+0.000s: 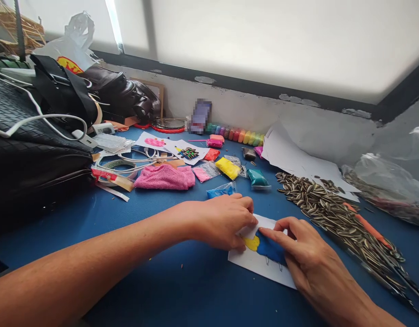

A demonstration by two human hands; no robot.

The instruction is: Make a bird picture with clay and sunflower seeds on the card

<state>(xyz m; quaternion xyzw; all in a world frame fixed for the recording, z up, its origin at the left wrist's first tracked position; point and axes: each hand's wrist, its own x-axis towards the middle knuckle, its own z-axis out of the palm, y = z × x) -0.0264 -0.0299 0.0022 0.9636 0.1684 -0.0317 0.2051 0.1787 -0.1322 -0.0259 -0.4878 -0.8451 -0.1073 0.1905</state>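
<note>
A small white sheet of paper [245, 262] lies on the blue tabletop, with a pencil drawing partly covered by yellow clay [252, 243] and a larger patch of blue clay [269, 249]. Curled over the paper's upper left part, my left hand [230, 221] has its fingers bent beside the yellow clay. My right hand [306, 252] holds the paper's right side. Its index finger reaches across onto the blue clay's upper edge. Drawn legs show below the blue patch. Just beyond my left hand is a bag of blue clay [220, 190].
Clay packets in yellow [229, 168] and green [258, 178] lie ahead, near a pink cloth [165, 177]. Striped sunflower seeds [332, 213] spread at right with an orange-handled tool [375, 230]. A black bag [32, 150] and a white cable [42, 116] occupy the left.
</note>
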